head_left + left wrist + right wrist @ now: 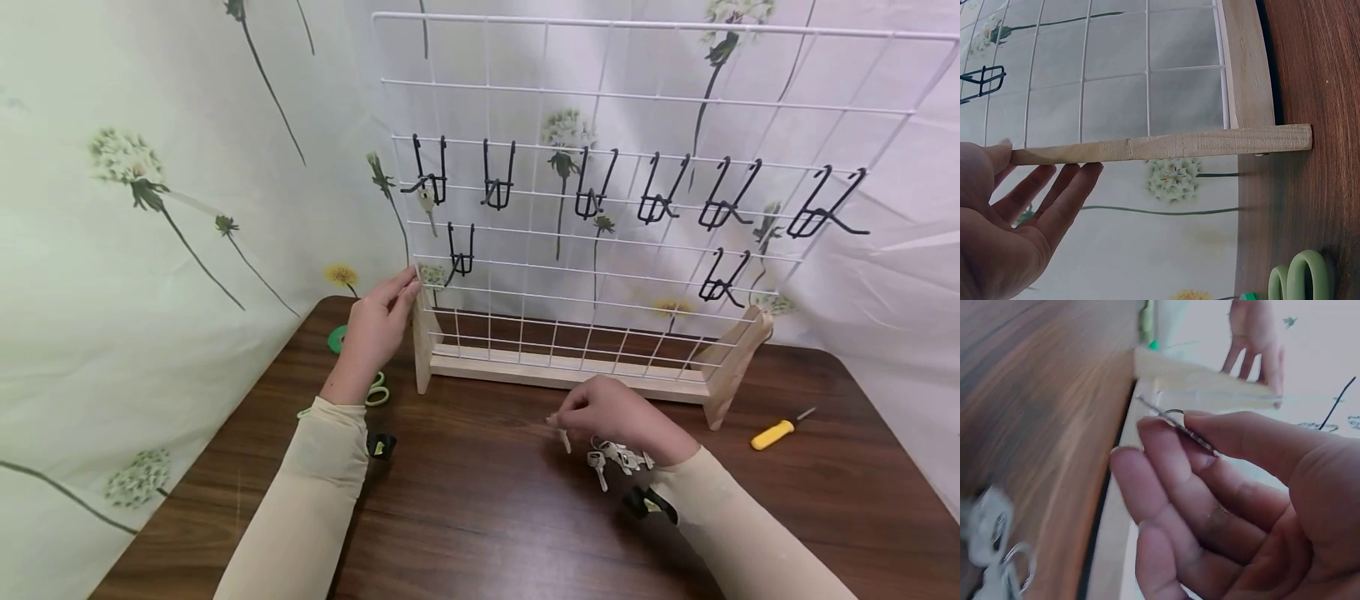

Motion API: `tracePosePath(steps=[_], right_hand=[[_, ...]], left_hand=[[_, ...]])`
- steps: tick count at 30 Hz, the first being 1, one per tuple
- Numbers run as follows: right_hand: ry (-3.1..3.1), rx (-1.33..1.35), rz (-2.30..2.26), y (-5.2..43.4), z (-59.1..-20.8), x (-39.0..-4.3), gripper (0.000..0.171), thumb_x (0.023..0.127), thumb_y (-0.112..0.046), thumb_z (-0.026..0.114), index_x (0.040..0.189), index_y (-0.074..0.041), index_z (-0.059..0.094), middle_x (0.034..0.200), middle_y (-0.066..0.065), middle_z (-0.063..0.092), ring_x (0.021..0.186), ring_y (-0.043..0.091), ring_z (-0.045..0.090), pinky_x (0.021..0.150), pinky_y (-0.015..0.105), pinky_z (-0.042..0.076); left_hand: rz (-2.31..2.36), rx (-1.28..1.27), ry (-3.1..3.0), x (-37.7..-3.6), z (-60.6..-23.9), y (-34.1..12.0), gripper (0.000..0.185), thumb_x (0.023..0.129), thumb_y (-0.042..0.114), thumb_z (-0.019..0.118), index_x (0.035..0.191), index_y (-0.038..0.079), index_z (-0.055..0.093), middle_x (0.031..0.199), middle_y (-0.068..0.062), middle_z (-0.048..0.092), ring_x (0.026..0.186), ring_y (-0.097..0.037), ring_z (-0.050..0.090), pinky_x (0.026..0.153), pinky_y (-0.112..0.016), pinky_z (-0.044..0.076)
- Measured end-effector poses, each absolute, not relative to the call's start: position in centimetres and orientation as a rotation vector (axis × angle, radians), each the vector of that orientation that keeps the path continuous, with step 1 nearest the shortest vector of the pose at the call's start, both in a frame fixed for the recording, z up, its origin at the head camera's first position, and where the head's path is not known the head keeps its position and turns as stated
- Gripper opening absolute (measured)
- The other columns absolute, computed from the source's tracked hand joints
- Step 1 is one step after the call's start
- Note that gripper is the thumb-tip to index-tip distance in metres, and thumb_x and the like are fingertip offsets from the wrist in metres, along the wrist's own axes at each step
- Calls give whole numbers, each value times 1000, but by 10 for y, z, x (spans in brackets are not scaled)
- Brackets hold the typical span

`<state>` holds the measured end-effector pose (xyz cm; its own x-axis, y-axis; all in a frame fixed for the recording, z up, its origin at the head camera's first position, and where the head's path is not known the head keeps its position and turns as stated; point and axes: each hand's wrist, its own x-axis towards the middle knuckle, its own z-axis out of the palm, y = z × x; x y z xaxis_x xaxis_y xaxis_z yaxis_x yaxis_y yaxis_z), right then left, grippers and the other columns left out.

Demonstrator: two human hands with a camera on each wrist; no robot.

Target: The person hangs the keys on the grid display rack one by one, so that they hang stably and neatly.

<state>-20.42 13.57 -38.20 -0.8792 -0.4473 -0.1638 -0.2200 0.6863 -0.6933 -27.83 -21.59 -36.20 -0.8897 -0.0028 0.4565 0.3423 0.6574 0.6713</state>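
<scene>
1. The dark brown wooden worktop point(480, 517) carries everything, with pale flower-printed cloth hung behind and beside it.
2. A white wire grid panel point(645, 100) stands upright in a light wooden base point(562, 373) toward the back of the worktop. Black wire hooks point(590, 196) hang across its middle rows, and a single silver key point(427, 204) hangs from the leftmost upper hook.
3. The left hand point(375, 329) is at the left edge of the rack. Its fingers are straight and spread only a little, and their tips rest against the upright wooden end piece point(1160, 145); it grips nothing.
4. The right hand point(611, 417) hovers low over the worktop just in front of the wooden base. Its thumb and first fingers are pinched on a small silver key point(1179, 425), while the other fingers are loosely curled. In the right wrist view the key shows only as a thin metal edge between the fingertips point(1154, 434).
5. A loose heap of silver keys point(618, 458) lies on the worktop just beside and under the right wrist.
6. A yellow-handled screwdriver point(776, 432) lies well apart on the right side of the worktop.
7. Green-handled scissors point(1300, 275) lie on the worktop close to the left wrist, near the rack's left end, beside a green tape roll point(337, 338).
</scene>
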Motion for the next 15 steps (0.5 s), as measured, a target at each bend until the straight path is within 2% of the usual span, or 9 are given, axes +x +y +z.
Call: tracePosePath(steps=[4, 6, 11, 15], right_hand=[[2595, -579, -1036, 123, -373, -200, 20, 99, -28, 75, 82, -20, 83, 84, -5, 78, 69, 10, 56, 62, 27, 47], [2612, -606, -1061, 117, -369, -198, 16, 99, -30, 76, 86, -25, 83, 81, -6, 77, 68, 10, 53, 62, 26, 45], [2577, -661, -1209, 101, -356, -194, 9, 99, -32, 77, 97, -26, 83, 76, -6, 75, 73, 10, 64, 70, 25, 53], [2544, -694, -1333, 87, -345, -192, 9, 99, -28, 78, 105, -23, 82, 78, -5, 75, 76, 16, 70, 74, 28, 59]], left_hand=[[-1126, -272, -2450, -278, -361, -216, 48, 114, 41, 51, 156, 19, 58, 159, -13, 59, 148, -36, 57, 119, -58, 50], [-1131, -271, -2447, -277, -361, -216, 47, 114, 40, 51, 156, 19, 58, 159, -13, 59, 147, -36, 57, 119, -58, 50], [-1139, -263, -2445, -277, -361, -215, 47, 114, 40, 52, 156, 19, 58, 159, -12, 59, 147, -35, 57, 118, -57, 51], [-1141, -260, -2444, -277, -360, -215, 47, 114, 39, 52, 156, 19, 58, 158, -12, 60, 146, -35, 59, 116, -56, 52]])
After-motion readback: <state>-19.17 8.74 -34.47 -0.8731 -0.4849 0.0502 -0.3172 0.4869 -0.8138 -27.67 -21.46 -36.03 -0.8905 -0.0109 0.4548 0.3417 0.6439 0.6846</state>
